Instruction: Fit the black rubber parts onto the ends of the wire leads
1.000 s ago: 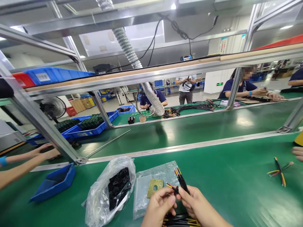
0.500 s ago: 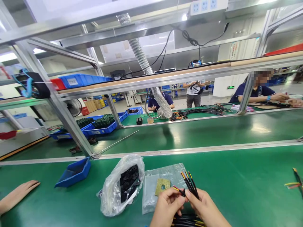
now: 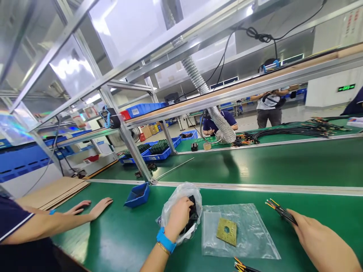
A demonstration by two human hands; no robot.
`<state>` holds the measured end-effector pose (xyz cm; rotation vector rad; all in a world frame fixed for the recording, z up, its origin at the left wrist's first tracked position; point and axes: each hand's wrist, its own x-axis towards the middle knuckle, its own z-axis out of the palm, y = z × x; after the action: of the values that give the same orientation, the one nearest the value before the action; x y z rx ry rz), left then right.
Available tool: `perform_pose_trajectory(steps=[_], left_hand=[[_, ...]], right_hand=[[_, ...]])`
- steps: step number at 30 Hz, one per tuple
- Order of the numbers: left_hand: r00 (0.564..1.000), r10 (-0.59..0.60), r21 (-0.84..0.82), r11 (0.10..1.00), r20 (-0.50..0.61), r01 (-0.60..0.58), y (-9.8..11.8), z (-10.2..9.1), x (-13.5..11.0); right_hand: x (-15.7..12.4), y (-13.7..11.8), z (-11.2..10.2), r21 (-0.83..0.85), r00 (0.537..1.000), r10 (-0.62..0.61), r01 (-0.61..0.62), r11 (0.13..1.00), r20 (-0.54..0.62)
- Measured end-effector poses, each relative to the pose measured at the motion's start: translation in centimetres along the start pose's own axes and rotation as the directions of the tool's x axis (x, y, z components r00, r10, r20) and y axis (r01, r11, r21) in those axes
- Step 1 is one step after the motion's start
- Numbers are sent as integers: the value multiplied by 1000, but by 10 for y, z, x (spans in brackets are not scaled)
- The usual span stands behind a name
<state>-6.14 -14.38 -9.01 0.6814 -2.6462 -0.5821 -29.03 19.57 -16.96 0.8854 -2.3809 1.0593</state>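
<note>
The person's left hand is reaching into a clear plastic bag and is partly curled around it. A blue wristband and a thin gold bracelet are sitting on that wrist. The bag is holding a pile of black pieces, but I cannot tell whether the fingers have hold of any of them.

The right hand is closed around a bundle of black wires, gripping it near the middle, with the yellow and red tips pointing left and out over the bench. A flat clear bag is lying between the two hands, with a brass-coloured square plate with a round hole resting on top of it. More wire ends are poking in at the bottom edge of the view, just below the flat bag.

To the left, a co-worker's hands are resting flat on the green bench, well apart from the person's own. A small blue tray is sitting near the bench's far edge, and stacked cardboard sheets are lying beyond the co-worker's arm.
</note>
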Motion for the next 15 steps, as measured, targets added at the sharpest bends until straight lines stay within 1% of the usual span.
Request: perform_pose_trajectory(steps=[1,2,4,5,7,9,10,12,13,15], left_hand=[[999,23,24,999,23,-23,-6,3,3],[998,46,41,998,43,-48,-10,7,4],[994,86,60,994,71,-91,-13,12,4],[991,103,65,992,82,-108,-14,13,3],[987,128,65,989,96,-135,-15,11,1],[987,135,66,988,82,-141,-18,7,1],[989,131,66,989,62,-135,-19,5,1],[993,119,77,990,12,-119,-16,1,0],[995,103,71,992,-16,-101,-10,0,-2],[998,44,-46,998,-49,-46,10,2,-9]], right_hand=[[-1,-5,-1,-1,999,27,-27,1000,34],[-2,-13,-2,21,993,74,-77,997,92],[-8,-30,-1,155,955,193,-231,961,224],[-11,-40,0,258,928,216,-298,919,303],[-20,-58,6,411,880,206,-393,822,429],[-27,-73,11,538,837,146,-461,706,527],[-29,-79,13,572,820,132,-494,655,557],[-31,-88,12,606,802,92,-515,606,590],[-31,-92,11,611,804,83,-509,606,588],[-30,-97,5,611,824,79,-476,632,561]])
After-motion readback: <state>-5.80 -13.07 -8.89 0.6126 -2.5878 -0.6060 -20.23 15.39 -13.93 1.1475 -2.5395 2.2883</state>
